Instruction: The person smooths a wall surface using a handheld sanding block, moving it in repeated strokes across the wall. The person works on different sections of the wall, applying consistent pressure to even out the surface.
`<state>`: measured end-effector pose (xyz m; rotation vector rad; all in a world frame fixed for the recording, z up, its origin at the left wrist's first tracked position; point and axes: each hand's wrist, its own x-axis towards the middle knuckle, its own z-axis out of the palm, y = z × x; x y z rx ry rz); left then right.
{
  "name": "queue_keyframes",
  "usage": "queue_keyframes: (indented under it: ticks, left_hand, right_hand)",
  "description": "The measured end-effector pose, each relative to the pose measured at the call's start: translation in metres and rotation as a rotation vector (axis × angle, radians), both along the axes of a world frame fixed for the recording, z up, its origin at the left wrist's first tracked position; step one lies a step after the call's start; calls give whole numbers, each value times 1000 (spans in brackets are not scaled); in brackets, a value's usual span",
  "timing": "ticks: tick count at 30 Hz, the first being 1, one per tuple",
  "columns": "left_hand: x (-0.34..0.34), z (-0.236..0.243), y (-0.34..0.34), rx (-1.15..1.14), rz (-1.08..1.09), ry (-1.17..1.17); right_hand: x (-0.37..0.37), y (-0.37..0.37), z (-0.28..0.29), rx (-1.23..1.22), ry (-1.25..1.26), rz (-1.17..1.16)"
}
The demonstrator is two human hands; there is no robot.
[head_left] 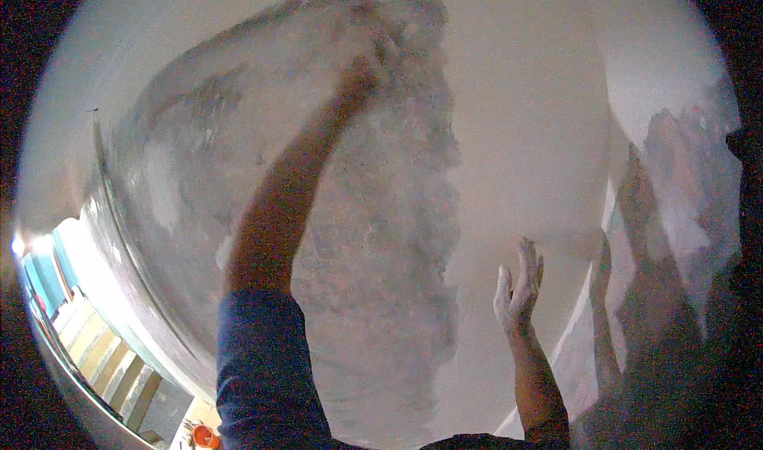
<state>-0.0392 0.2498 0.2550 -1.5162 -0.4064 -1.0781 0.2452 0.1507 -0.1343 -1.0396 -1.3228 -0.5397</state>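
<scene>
My left hand, at the end of a bare forearm and a dark blue sleeve, is raised high against a pale surface. It lies over the upper part of a large, smeared grey patch with a ragged right edge. Motion blurs its fingers, so whether they hold anything is hidden. Lower and to the right, my right hand is lifted with its palm up and fingers apart, coated in whitish residue. Nothing shows in it. Behind it stretches a smooth, pale part of the surface.
At the lower left, beyond a curved edge, are steps and a bright light. An orange bucket stands at the bottom. Dark shadows of arms and a body fall across the right-hand wall.
</scene>
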Motion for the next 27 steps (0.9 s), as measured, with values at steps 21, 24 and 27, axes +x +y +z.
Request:
queue_keyframes:
  ticks: [21,24,27]
  left_hand:
    - [-91,183,-11,270,155,-372]
    - [-63,168,-1,259,156,-394]
    - [28,121,13,193,35,-135]
  right_hand:
    - [8,43,-24,9,-170,-410]
    - [3,37,-23,13,-175,-414]
    - [6,28,-25,-18,-176,-437]
